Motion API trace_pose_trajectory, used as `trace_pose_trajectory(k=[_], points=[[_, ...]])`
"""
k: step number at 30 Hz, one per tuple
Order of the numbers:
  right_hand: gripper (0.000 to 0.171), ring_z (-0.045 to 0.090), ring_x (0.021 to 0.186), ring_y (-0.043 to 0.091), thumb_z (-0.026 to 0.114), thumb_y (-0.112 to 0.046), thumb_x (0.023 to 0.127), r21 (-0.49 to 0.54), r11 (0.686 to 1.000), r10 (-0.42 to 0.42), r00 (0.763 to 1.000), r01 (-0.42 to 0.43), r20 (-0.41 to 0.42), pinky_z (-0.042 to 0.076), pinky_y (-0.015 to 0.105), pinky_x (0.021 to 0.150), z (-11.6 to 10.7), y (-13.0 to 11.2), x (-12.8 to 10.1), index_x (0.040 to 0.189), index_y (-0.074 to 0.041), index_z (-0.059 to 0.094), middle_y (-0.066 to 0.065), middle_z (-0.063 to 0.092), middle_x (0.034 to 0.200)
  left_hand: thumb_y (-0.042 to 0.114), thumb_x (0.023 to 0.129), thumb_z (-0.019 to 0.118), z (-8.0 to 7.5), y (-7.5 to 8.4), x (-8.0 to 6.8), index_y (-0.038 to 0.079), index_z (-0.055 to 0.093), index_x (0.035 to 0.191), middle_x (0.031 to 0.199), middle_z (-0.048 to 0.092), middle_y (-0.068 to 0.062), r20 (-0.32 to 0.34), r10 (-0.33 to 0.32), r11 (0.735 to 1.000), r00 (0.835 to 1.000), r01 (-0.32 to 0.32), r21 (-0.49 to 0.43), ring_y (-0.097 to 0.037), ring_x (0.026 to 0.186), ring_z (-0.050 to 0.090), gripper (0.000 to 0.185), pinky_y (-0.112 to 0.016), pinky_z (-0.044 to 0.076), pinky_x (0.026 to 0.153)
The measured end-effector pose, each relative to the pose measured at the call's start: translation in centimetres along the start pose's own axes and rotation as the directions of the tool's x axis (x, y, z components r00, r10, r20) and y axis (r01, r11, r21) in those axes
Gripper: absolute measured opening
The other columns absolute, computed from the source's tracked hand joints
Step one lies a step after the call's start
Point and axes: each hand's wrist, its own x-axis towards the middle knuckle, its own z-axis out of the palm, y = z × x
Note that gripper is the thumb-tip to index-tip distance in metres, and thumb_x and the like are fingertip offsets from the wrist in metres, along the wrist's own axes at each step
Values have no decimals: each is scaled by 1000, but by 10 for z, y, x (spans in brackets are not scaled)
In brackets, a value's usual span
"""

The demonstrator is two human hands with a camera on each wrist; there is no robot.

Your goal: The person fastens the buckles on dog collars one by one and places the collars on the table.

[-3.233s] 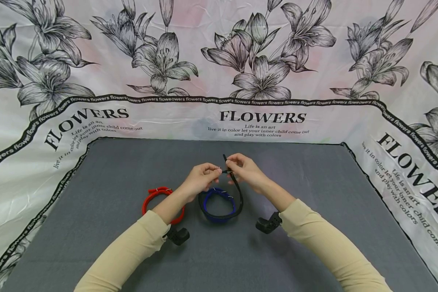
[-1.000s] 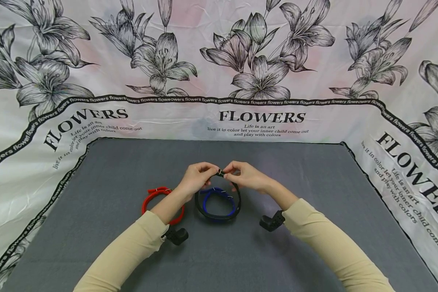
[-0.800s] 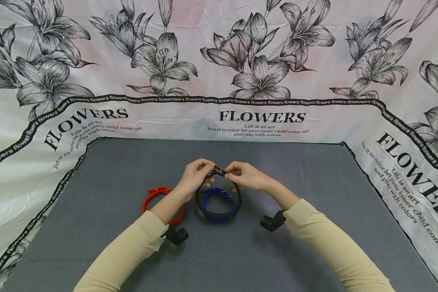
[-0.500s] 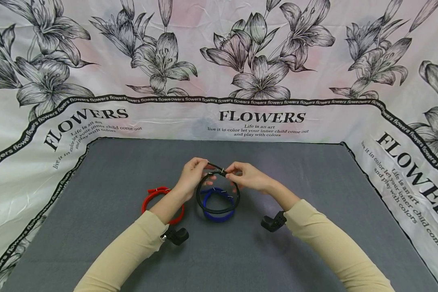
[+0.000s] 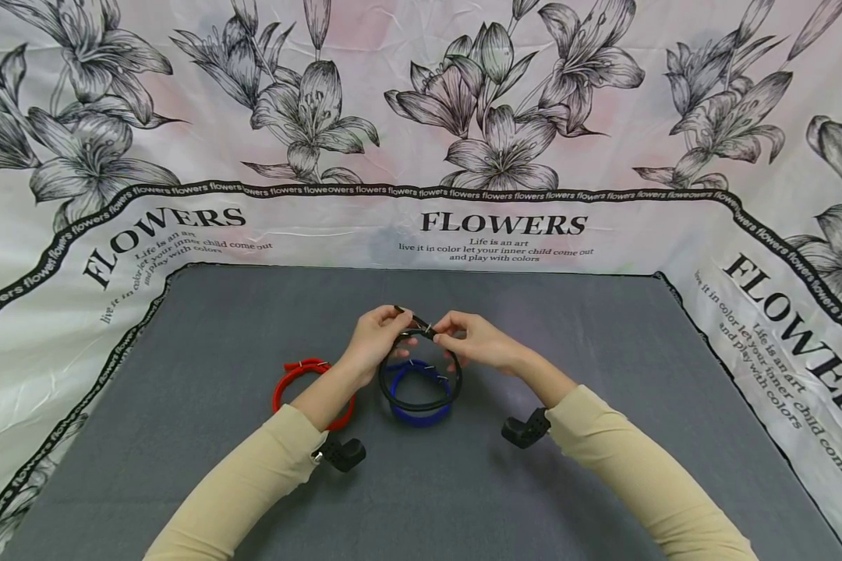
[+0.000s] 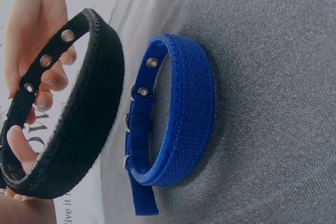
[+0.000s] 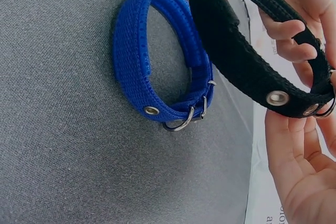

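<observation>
1. Grey felt covers the table (image 5: pixel 603 436), with a flower-printed cloth (image 5: pixel 505 101) rising behind it and along both sides.
2. From my remote seat I read the step in hand as fastening the black collar (image 5: pixel 421 403): it is already bent into a loop and held just above the felt, its two ends meeting between my hands.
3. My left hand (image 5: pixel 377 339) pinches the strap's free end with curled fingers; that tip pokes out past my knuckles at the top of the loop.
4. My right hand (image 5: pixel 472 341) pinches the buckle end, thumb and forefinger closed on it, the other fingers loosely curled beneath.
5. In the right wrist view the black strap's metal eyelets and a ring sit right against my fingers (image 7: pixel 286 30); whether the pin is through a hole I cannot tell.
6. I judge the next move calls for a small, steady feed of the tip through the buckle while the right pinch keeps the buckle from twisting.
7. A blue collar (image 5: pixel 421 414), already closed, lies on the felt directly under the black one, apart from it.
8. A red collar (image 5: pixel 289 382) lies beside my left wrist.
</observation>
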Motion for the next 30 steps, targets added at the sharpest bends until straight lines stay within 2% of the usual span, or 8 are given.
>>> trace_pose_trajectory(k=[7,9,13,16,20,23,27,30], points=[[28,62,79,37,53,-24,94,33,999,19,1000,-19,-2,54,38,67,1,-2,-1,115,-6,52,28,51,102,26,98,46,-1,0,0,5,49,108,109,60,-12,-16,14,999,1000,-15,-36,-21,78,67,23,-25,54,59],[30,62,81,37,54,-25,94,32,999,22,1000,-22,2,54,38,67,0,-2,-1,116,-6,51,27,51,103,25,98,46,-1,0,-1,5,49,109,110,60,-12,-13,12,999,1000,-13,-32,-26,82,66,23,-25,54,59],[35,60,88,39,52,-31,95,17,999,41,999,-41,-2,53,42,72,-1,-2,0,120,-7,50,26,54,106,25,98,46,-1,0,-1,5,50,110,109,60,-11,-8,3,1000,1000,-3,-19,-26,83,66,23,-24,53,58],[38,58,94,33,50,-37,95,-6,998,58,997,-58,-50,50,48,78,-1,-5,2,122,-10,50,19,56,110,25,97,47,0,-1,0,5,51,110,107,60,-11,-6,-7,1000,1000,6,-10,-21,79,66,23,-24,53,58],[40,55,99,23,51,-38,94,-20,999,45,991,-48,-125,49,48,82,0,-9,6,122,-11,51,9,57,113,26,97,48,1,-1,-1,6,52,110,107,60,-12,13,-7,1000,1000,7,-1,-30,87,65,24,-26,54,61],[36,58,94,22,53,-33,94,-31,999,33,990,-37,-137,49,47,81,2,-10,8,122,-10,51,8,57,111,26,97,48,2,-1,-2,6,52,110,107,60,-12,27,-4,1000,1000,4,7,-31,88,65,24,-27,54,62],[31,62,88,29,53,-27,94,-32,999,40,993,-44,-113,51,42,78,4,-11,9,119,-10,52,9,59,107,25,96,49,1,-1,-3,6,53,109,106,60,-12,27,-8,1000,1000,8,6,-23,81,66,23,-25,54,61],[30,62,89,37,53,-24,94,2,999,51,995,-51,-87,52,38,75,5,-12,9,118,-7,52,12,59,106,26,96,50,0,-1,-2,6,52,110,106,60,-12,23,-11,1000,1000,12,-2,-23,82,66,24,-25,54,61]])
